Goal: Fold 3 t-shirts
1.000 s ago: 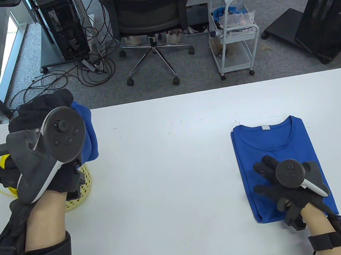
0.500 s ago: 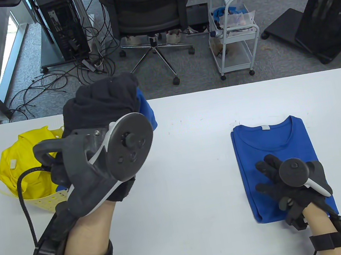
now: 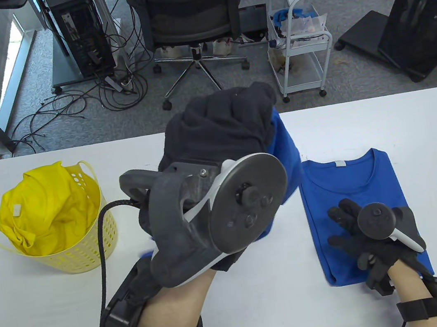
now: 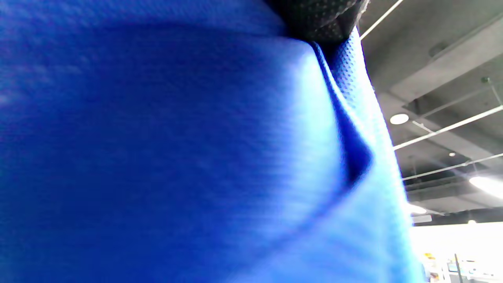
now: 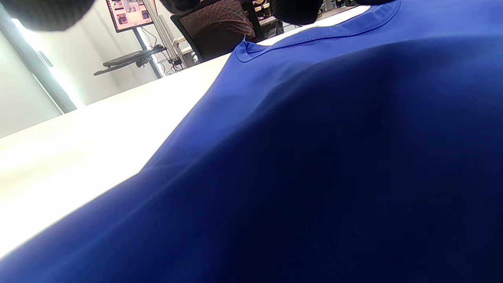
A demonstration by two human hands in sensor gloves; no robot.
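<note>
The white tabletop (image 3: 233,303) gives me room to fold. My right hand (image 3: 375,235) lies flat, fingers apart, keeping the folded blue shirt (image 3: 348,187) tidy. My left hand (image 3: 218,138) has its fingers clamped on another blue shirt (image 3: 285,148), lifting it up. A yellow shirt (image 3: 48,208) waits in the basket (image 3: 83,253).
</note>
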